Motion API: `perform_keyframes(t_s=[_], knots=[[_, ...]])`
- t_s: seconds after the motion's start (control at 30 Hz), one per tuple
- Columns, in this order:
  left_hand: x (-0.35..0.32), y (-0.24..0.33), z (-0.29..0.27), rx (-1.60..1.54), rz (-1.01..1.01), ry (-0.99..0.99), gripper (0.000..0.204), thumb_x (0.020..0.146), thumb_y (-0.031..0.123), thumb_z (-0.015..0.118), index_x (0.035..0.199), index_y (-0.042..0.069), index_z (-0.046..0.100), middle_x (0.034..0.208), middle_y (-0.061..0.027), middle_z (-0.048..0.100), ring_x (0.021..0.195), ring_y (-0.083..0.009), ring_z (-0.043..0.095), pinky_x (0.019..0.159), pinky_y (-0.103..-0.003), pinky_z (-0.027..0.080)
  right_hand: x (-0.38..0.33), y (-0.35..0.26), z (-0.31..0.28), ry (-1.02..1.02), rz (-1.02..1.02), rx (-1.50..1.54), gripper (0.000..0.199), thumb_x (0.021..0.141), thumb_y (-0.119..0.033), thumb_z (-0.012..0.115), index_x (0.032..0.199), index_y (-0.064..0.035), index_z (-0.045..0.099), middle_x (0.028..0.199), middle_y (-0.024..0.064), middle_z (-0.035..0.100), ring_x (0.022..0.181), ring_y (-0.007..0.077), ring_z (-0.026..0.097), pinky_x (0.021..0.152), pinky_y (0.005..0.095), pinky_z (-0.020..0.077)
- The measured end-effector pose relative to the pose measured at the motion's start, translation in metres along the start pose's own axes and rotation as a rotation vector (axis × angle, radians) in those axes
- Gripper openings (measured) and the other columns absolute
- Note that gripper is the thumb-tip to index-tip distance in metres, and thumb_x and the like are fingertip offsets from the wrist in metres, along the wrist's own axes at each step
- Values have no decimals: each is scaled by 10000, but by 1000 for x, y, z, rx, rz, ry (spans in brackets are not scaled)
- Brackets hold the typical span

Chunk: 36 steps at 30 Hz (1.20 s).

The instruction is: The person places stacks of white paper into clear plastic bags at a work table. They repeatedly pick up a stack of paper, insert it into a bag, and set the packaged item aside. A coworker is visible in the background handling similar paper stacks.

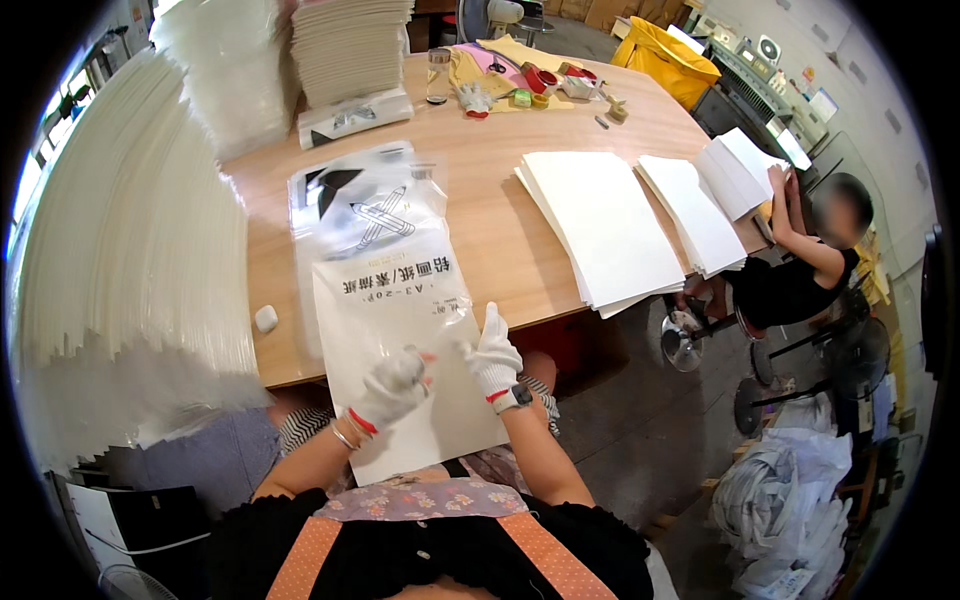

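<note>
A white paper pack (pixel 400 320) with dark print, apparently in a clear bag, lies in front of me, its near end overhanging the table edge toward my lap. Under its far end are flat clear plastic bags (pixel 325 225) with a crossed-pencils print. My left hand (pixel 392 388), in a white glove with bare fingertips, is over the pack's near half; motion smears its fingers. At the pack's right edge is my gloved right hand (pixel 493 358), one finger stretched away from me and the others apart. Whether it touches the pack I cannot tell.
Tall stacks of clear bags (pixel 130 240) stand at the left, beside a small white object (pixel 266 319). White paper stacks (pixel 600 225) lie at the right, where a co-worker (pixel 815 250) handles sheets. Tape rolls (pixel 540 78), scissors and a glove lie at the back.
</note>
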<state>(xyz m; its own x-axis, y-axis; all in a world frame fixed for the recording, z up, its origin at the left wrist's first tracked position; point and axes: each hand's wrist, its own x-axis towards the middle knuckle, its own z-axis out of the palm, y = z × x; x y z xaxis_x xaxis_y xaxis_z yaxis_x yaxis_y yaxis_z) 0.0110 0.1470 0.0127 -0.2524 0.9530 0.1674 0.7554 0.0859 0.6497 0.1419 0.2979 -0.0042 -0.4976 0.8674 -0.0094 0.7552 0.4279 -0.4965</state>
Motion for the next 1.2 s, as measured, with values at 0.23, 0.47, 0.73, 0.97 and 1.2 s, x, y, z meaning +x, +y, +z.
perform_keyframes(t_s=[0.23, 0.47, 0.73, 0.97, 1.2], knots=[[-22, -134, 25, 78, -137, 479, 258, 915, 104, 479, 1164, 50, 517, 975, -79, 558, 892, -225, 564, 829, -308, 470, 63, 9, 16, -167, -67, -81, 296, 935, -354, 404, 1103, -113, 438, 908, 228, 644, 801, 387, 640, 646, 532, 471], [-75, -111, -31, -259, -703, 464, 216, 995, 185, 410, 1102, 30, 514, 872, -2, 550, 826, -94, 541, 694, -249, 454, -4, 36, 21, -354, -262, 14, 604, 926, -222, 420, 1435, -24, 160, 977, 236, 627, 785, 359, 648, 652, 478, 493], [-212, -30, -8, -108, -296, 312, 144, 907, 62, 500, 1019, -22, 528, 895, -126, 570, 751, -232, 553, 652, -313, 443, -159, 76, -6, -360, -485, 89, 528, 899, -145, 487, 1385, -34, 311, 1003, 221, 628, 764, 337, 634, 665, 418, 501], [-165, -12, -5, -530, -696, 574, 201, 907, 18, 363, 1070, 31, 480, 898, -95, 573, 771, -177, 580, 697, -296, 488, -117, 70, 0, -63, -358, 420, 430, 898, -163, 519, 1319, -80, 486, 1030, 202, 631, 785, 331, 622, 683, 398, 493], [-165, -58, 43, -1011, -965, 599, 163, 861, -5, 354, 957, 35, 479, 747, -88, 575, 616, -185, 605, 572, -304, 550, -113, 102, 44, -152, -259, 180, 439, 914, -253, 485, 1348, -191, 453, 994, 188, 640, 809, 366, 622, 700, 427, 484]])
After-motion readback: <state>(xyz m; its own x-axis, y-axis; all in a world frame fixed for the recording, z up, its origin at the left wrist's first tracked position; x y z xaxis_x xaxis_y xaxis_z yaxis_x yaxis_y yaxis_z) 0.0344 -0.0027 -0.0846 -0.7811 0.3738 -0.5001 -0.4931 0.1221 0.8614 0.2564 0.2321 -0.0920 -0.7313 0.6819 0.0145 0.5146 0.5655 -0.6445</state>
